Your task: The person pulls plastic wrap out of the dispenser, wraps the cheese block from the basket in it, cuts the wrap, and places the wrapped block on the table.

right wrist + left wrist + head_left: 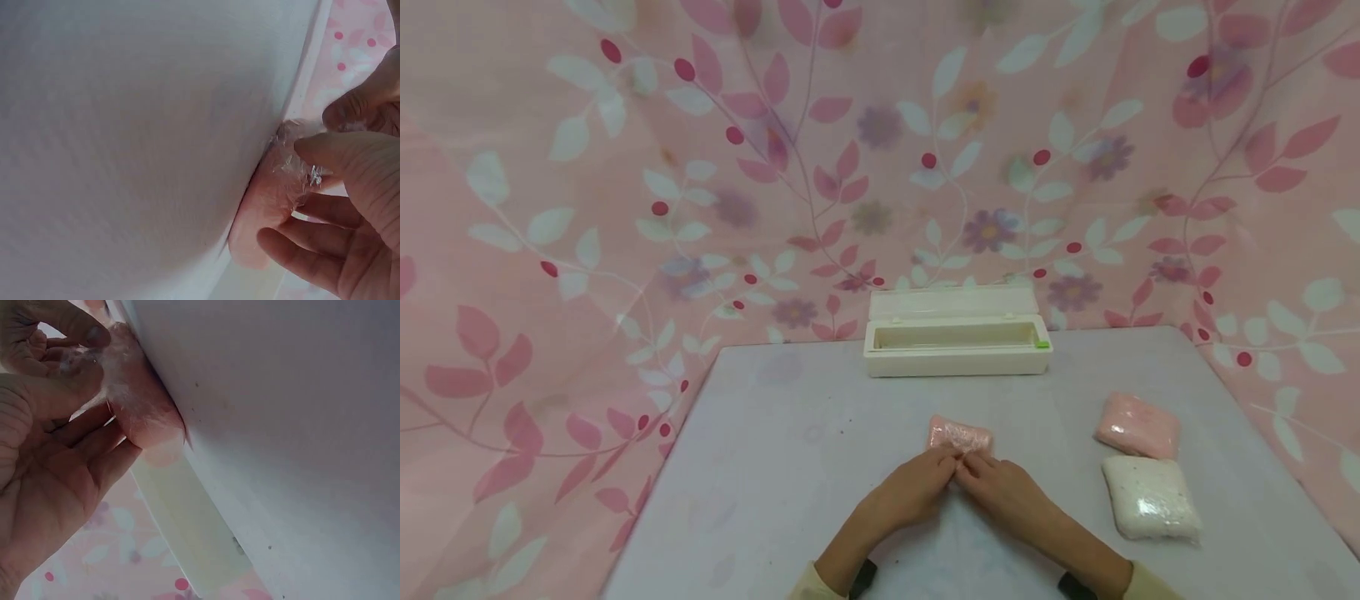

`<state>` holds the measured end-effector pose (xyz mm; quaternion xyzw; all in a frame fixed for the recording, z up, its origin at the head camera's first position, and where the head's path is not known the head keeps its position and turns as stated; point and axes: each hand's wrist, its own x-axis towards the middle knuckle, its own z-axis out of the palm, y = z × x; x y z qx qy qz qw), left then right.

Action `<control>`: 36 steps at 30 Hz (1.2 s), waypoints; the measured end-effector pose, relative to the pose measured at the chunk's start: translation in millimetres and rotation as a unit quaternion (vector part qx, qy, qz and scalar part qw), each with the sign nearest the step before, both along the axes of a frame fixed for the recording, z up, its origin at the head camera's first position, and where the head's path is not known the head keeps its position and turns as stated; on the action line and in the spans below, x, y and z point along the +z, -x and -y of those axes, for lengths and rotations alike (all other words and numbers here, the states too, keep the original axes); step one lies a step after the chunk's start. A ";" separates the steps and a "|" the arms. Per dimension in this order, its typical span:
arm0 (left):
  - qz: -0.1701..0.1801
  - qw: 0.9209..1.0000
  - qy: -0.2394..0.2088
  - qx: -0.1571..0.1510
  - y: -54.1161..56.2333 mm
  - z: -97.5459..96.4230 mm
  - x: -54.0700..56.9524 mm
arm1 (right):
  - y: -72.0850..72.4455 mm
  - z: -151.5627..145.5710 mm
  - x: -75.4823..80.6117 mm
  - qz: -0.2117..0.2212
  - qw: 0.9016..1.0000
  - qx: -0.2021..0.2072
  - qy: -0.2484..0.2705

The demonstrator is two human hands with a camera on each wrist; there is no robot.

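Note:
A pink block wrapped in clear plastic film (961, 434) lies on the table in front of both hands. My left hand (917, 483) pinches the gathered film at its near side, with the other fingers along the block in the left wrist view. Close against it, my right hand (1006, 492) also pinches the film. In the right wrist view, crumpled film (292, 164) bunches beside the right thumb, and the pink block (256, 228) shows beneath it. Both sets of fingertips are partly hidden in the head view.
A long white box (958, 364) with its lid raised and a green tab (1042, 344) stands at the table's back edge. On the right lie another pink wrapped block (1138, 427) and a white wrapped block (1152, 500). Floral cloth (880, 167) hangs behind the table.

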<state>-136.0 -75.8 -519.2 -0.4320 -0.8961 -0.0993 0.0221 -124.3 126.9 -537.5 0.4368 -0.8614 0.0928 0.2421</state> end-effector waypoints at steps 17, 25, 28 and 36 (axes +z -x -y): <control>0.158 0.969 -0.168 0.088 8.6 3.3 1.7 | -1.5 -4.7 13.4 0.256 0.954 -0.101 0.122; 0.148 0.939 -0.237 0.201 11.9 -6.5 3.5 | 6.4 4.5 14.4 0.302 0.911 -0.217 0.177; 0.157 0.928 -0.250 0.229 13.9 -9.3 3.8 | 9.6 6.8 13.6 0.313 0.903 -0.235 0.176; 0.124 0.958 -0.178 0.187 20.3 -12.3 -2.5 | 16.1 8.5 9.4 0.259 0.935 -0.197 0.142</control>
